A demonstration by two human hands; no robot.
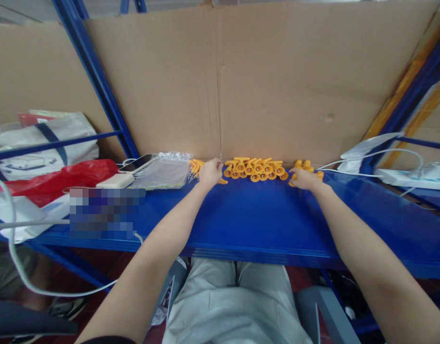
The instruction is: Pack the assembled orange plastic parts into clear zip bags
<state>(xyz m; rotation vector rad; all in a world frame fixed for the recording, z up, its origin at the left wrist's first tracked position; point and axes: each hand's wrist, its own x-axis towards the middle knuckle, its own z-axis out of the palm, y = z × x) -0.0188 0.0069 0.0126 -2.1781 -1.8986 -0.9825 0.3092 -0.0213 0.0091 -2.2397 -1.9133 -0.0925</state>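
Along the back of the blue shelf lies a stacked row of yellow funnel-shaped plastic pieces [259, 168], most with their round mouths towards me. My left hand [210, 174] is left of this row, its fingertips pinched on a small, thin metal piece [221, 155] that looks like a short chain or spring. Under and beside that hand lie more yellow pieces [196, 166] and some loose metal bits [192, 177]. At the row's right end, my right hand [305, 178] has its fingers closed round a yellow piece [292, 182]; other yellow pieces [305, 165] stand just behind it.
A tall cardboard panel [277, 86] closes off the back. Left are a clear plastic bag [162, 172], a phone [137, 164], a white box [115, 181] and a red bag [65, 177]. A power strip [413, 177] and white cables lie right.
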